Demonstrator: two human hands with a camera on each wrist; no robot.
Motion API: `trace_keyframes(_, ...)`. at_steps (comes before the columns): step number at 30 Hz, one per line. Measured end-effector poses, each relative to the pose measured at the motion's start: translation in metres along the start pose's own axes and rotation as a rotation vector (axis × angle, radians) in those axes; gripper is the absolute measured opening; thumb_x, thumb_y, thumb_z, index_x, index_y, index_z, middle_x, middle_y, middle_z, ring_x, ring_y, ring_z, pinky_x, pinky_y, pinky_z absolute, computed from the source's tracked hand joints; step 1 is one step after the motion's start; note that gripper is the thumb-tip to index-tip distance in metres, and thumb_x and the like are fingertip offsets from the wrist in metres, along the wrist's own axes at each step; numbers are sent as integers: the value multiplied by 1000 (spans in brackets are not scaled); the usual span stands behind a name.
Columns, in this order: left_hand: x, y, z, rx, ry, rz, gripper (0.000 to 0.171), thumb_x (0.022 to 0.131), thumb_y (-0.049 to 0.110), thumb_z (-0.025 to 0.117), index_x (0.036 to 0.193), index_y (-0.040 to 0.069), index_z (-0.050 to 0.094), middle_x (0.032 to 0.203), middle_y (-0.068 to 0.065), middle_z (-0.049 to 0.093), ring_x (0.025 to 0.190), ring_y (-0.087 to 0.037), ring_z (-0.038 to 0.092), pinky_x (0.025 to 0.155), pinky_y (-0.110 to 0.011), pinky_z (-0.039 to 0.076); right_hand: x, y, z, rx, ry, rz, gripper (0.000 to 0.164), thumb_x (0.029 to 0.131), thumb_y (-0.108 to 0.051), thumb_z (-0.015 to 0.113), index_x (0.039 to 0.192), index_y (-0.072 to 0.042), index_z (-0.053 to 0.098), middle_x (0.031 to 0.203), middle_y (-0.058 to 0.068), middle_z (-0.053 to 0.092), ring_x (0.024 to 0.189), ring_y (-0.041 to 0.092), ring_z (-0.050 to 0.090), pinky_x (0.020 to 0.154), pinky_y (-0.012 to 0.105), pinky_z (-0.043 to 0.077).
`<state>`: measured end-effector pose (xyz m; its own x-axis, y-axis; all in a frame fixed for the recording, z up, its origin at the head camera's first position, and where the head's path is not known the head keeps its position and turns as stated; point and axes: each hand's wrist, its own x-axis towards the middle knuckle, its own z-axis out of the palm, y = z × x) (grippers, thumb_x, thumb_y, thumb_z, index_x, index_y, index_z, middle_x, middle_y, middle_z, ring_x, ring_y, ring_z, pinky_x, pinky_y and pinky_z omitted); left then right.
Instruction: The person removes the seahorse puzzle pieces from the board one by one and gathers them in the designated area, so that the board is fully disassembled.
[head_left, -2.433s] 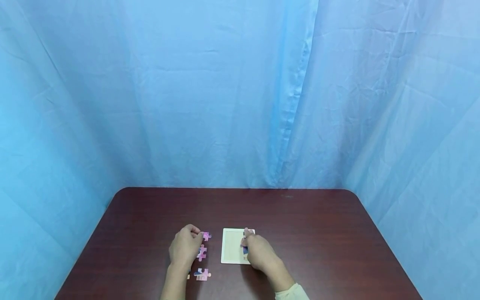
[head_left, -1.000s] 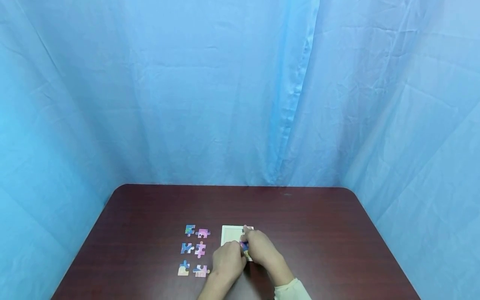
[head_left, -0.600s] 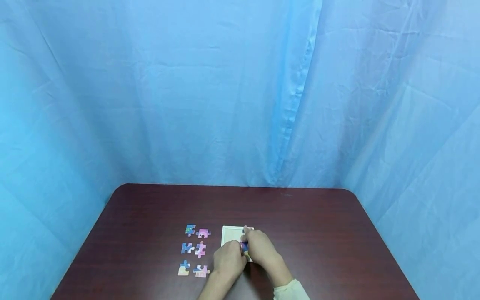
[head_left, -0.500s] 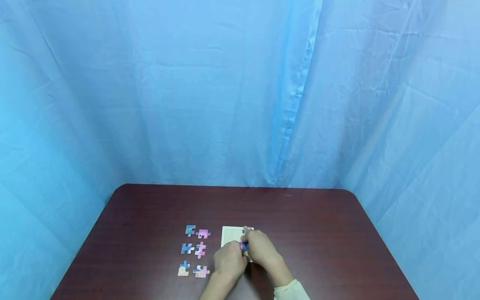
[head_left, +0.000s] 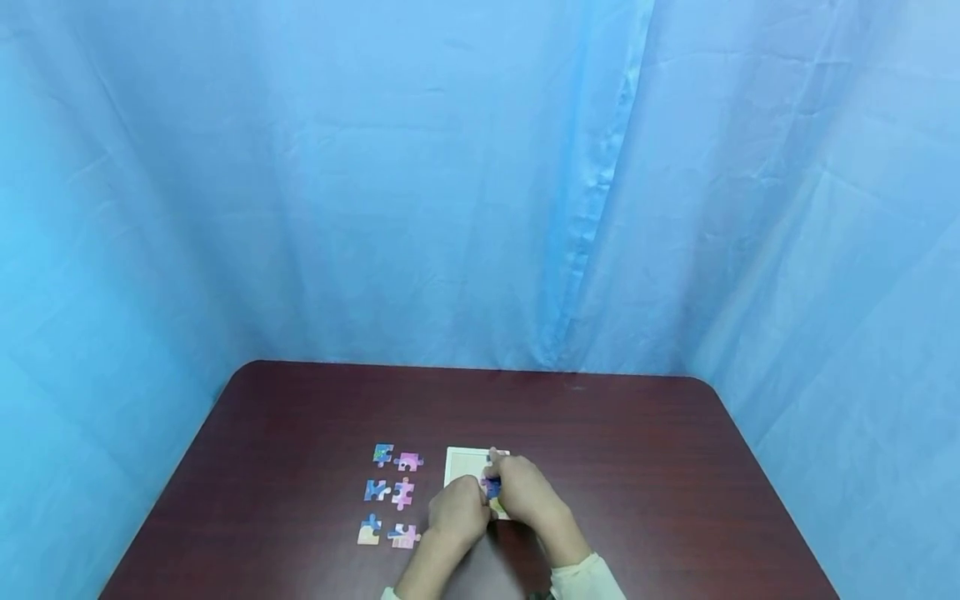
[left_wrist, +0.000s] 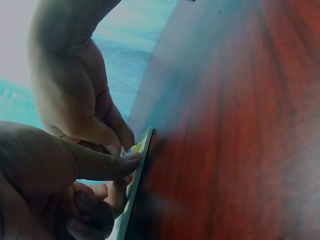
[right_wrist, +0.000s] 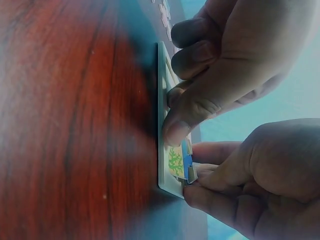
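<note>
A shallow square puzzle tray (head_left: 465, 460) lies flat at the near middle of the table, with jigsaw pieces along its right side. My left hand (head_left: 459, 510) covers its near left part; the thumb presses on a puzzle piece with a yellow and green pattern (right_wrist: 176, 162) at the near edge. From the right, my right hand (head_left: 527, 490) pinches at a blue puzzle piece (head_left: 492, 487) with thumb and fingers. Both hands nearly meet there. In the left wrist view the tray edge (left_wrist: 146, 142) is seen almost side-on, and the fingers hide most of the pieces.
Several loose jigsaw pieces lie in two columns left of the tray, among them a blue-green piece (head_left: 382, 454) and a pink piece (head_left: 402, 493). The dark wooden table (head_left: 637, 458) is surrounded by blue curtains (head_left: 420, 183).
My left hand has moved right from the loose pieces to the tray's near edge, beside the right hand. Over the last second both hands hold nearly the same place; the head view shifts slightly.
</note>
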<state>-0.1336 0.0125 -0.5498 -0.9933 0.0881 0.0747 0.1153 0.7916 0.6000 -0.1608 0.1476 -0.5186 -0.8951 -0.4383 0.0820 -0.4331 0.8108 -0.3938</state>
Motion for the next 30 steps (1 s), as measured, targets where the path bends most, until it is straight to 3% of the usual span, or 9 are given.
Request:
trace_keyframes(6, 7, -1, -2, -18, -65, -57, 22, 79, 16, 81, 68, 11, 63, 73, -7, 71, 65, -24, 65, 60, -49, 52, 0, 2, 2, 15, -30, 29, 40, 76, 19, 59, 95, -8, 81, 139, 24, 67, 128, 37, 69, 98, 45, 60)
trace_keyframes(11, 8, 1, -10, -53, -105, -55, 25, 78, 13, 80, 64, 10, 60, 68, -8, 66, 61, -23, 59, 59, -48, 50, 2, 2, 2, 8, -40, 50, 41, 79, 17, 61, 103, -8, 83, 139, 22, 68, 128, 36, 69, 100, 45, 59)
trace_keyframes(16, 18, -21, 11, -92, -144, -40, 34, 77, 18, 74, 51, 22, 52, 55, 4, 53, 52, -15, 48, 50, -35, 40, 4, 2, -2, 20, -74, 83, 41, 84, 16, 62, 110, -8, 82, 144, 23, 65, 132, 37, 66, 104, 47, 57)
trace_keyframes(18, 22, -30, 23, -82, -125, -33, 37, 74, 21, 72, 48, 28, 45, 52, 10, 47, 49, -12, 44, 48, -32, 36, 4, 2, -2, 14, -79, 84, 38, 85, 14, 63, 108, -9, 82, 144, 24, 64, 130, 38, 67, 104, 48, 57)
trace_keyframes(22, 22, -33, 28, -84, -111, -32, 39, 72, 19, 70, 47, 30, 41, 48, 11, 42, 47, -11, 42, 45, -31, 34, 4, 2, -1, 12, -88, 88, 42, 83, 16, 60, 109, -8, 82, 145, 25, 63, 130, 38, 67, 104, 48, 57)
trace_keyframes(27, 20, -32, 17, -197, -163, -52, 32, 72, 18, 71, 48, 28, 51, 48, 13, 45, 48, -9, 44, 45, -27, 34, 4, 2, -1, 37, -92, 107, 48, 80, 19, 55, 111, -7, 82, 148, 22, 62, 132, 36, 66, 100, 44, 59)
trace_keyframes(30, 14, -23, -1, -289, -185, -50, 24, 72, 17, 75, 52, 20, 62, 50, 13, 48, 50, -9, 46, 47, -27, 36, 5, 2, -1, 43, -95, 117, 47, 79, 19, 56, 109, -7, 82, 149, 21, 61, 132, 35, 66, 94, 41, 58)
